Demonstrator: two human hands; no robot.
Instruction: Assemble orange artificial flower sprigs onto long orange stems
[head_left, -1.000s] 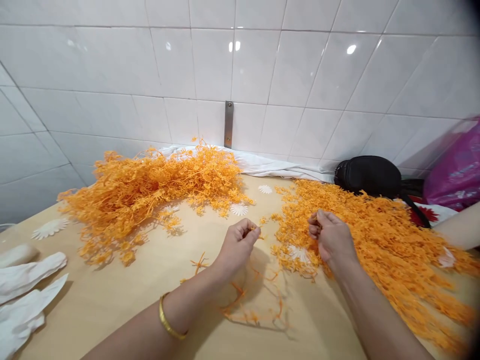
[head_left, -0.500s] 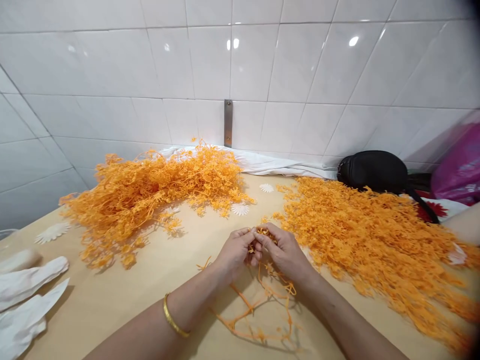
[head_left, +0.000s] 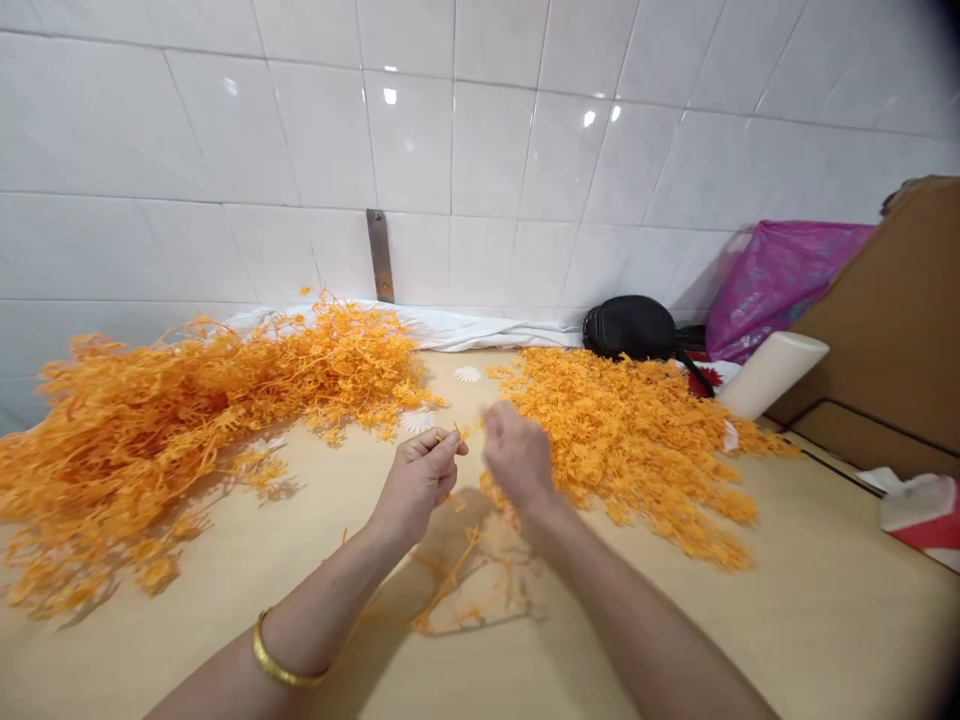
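Observation:
My left hand (head_left: 424, 478), with a gold bangle on the wrist, pinches a thin piece of orange plastic flower stem (head_left: 459, 432) between thumb and fingers. Just to its right is my right hand (head_left: 517, 458), smeared by motion, so its grip does not show clearly. Orange bits show below its fingers. Under both hands a loose branching orange stem (head_left: 442, 585) trails over the table (head_left: 645, 640). On the left lies a big heap of orange sprays (head_left: 187, 400). A flatter pile of small orange flowers (head_left: 622, 430) spreads beside my right hand.
White petal-like pieces (head_left: 466, 374) lie between the heaps. Along the tiled wall runs a white cloth (head_left: 480, 333). Further right are a black pouch (head_left: 631, 326), a purple bag (head_left: 772, 280), a white roll (head_left: 780, 370), a cardboard box (head_left: 892, 330) and a red-and-white packet (head_left: 926, 515).
My hands were together over a bunch of orange pieces and are now apart, the right one moving fast. The view has turned right, bringing the box, roll and packet into sight.

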